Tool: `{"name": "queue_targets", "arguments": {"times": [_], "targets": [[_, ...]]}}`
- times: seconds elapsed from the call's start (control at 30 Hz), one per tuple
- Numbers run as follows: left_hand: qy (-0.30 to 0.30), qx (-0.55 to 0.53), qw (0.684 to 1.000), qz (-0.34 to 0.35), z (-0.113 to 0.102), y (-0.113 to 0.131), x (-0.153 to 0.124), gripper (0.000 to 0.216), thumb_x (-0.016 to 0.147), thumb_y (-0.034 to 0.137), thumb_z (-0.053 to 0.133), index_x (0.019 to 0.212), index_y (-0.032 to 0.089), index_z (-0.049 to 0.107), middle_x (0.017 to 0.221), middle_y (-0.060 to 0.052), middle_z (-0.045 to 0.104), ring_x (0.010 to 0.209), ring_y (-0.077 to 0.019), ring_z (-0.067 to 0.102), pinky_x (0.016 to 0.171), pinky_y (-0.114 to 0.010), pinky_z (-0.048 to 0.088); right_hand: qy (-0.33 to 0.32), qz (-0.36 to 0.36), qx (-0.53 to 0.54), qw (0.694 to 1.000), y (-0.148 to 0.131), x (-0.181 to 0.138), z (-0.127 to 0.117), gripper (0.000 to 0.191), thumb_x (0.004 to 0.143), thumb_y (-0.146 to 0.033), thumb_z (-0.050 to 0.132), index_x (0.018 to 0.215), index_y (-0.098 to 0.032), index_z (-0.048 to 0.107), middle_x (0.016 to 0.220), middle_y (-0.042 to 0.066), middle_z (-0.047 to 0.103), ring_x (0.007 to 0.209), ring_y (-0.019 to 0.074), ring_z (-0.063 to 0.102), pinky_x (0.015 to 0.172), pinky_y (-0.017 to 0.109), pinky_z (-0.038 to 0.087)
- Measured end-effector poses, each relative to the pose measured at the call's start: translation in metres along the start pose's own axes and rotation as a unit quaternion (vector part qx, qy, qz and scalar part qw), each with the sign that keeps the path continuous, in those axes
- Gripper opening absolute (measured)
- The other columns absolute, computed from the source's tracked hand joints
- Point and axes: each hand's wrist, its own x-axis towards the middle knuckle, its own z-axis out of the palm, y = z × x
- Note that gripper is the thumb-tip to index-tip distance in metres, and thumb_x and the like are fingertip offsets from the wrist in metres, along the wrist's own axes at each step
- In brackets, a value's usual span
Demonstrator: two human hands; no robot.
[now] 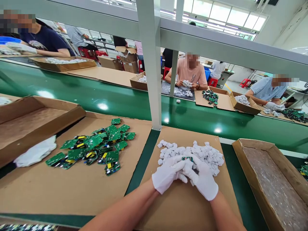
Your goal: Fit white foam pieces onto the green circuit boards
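Observation:
My left hand [167,173] and my right hand [204,179], both in white gloves, meet over a cardboard sheet [166,208]. Their fingers are closed together around a small circuit board [187,158], whose green edge shows between the fingertips; the rest of it is hidden by the gloves. Just beyond my hands spreads a heap of small white plastic parts [211,157]. To the left, several green circuit boards [93,141] with yellow and black components lie piled on another cardboard sheet [91,195].
A cardboard tray [269,183] stands at the right, another tray [38,112] at the left beside a white glove [37,152]. A white post [154,80] rises ahead. Past the green conveyor belt [115,99], co-workers sit, including a person in a pink shirt [193,72].

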Motion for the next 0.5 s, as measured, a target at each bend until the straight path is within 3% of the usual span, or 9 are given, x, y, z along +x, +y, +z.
{"name": "queue_targets", "arguments": {"times": [0.17,0.3,0.43,0.5], "targets": [[0.013,0.013,1.0,-0.017,0.0024,0.0031,-0.0024,0.029,0.08,0.041,0.061,0.086,0.013,0.055,0.073,-0.002,0.056,0.064,-0.0106,0.056,0.064,-0.026,0.051,0.035,0.019,-0.021,0.999,-0.0012,-0.0003,0.0006,0.023,0.081,-0.03,0.056,0.101,-0.02,0.061,0.081,0.002,0.065,0.071,0.0161,0.059,0.067,0.025,0.049],[-0.002,0.061,0.998,0.005,0.0035,0.0084,-0.0043,0.028,0.082,0.042,0.058,0.086,0.014,0.056,0.076,-0.003,0.057,0.066,-0.0114,0.057,0.06,-0.023,0.048,-0.037,0.018,0.131,0.991,0.0005,-0.0013,-0.0027,0.046,0.081,-0.041,0.058,0.121,-0.021,0.052,0.101,0.004,0.065,0.085,0.0192,0.062,0.075,0.028,0.052],[-0.007,0.109,0.994,0.02,0.0067,0.0087,-0.0044,0.033,0.085,0.046,0.052,0.094,0.015,0.056,0.076,-0.004,0.06,0.064,-0.0129,0.059,0.052,-0.021,0.047,0.014,0.063,0.127,0.99,0.0037,-0.0018,-0.0024,0.042,0.09,-0.048,0.042,0.115,-0.021,0.061,0.083,0.003,0.067,0.073,0.0183,0.061,0.068,0.028,0.053],[0.016,0.124,0.992,0.023,0.0078,0.0068,-0.0042,0.031,0.083,0.045,0.054,0.089,0.014,0.056,0.069,-0.003,0.06,0.058,-0.0118,0.058,0.046,-0.018,0.044,0.008,0.086,0.149,0.985,0.0059,-0.0026,0.0005,0.048,0.091,-0.05,0.037,0.121,-0.019,0.058,0.069,0.002,0.064,0.057,0.0159,0.058,0.054,0.025,0.051]]}}
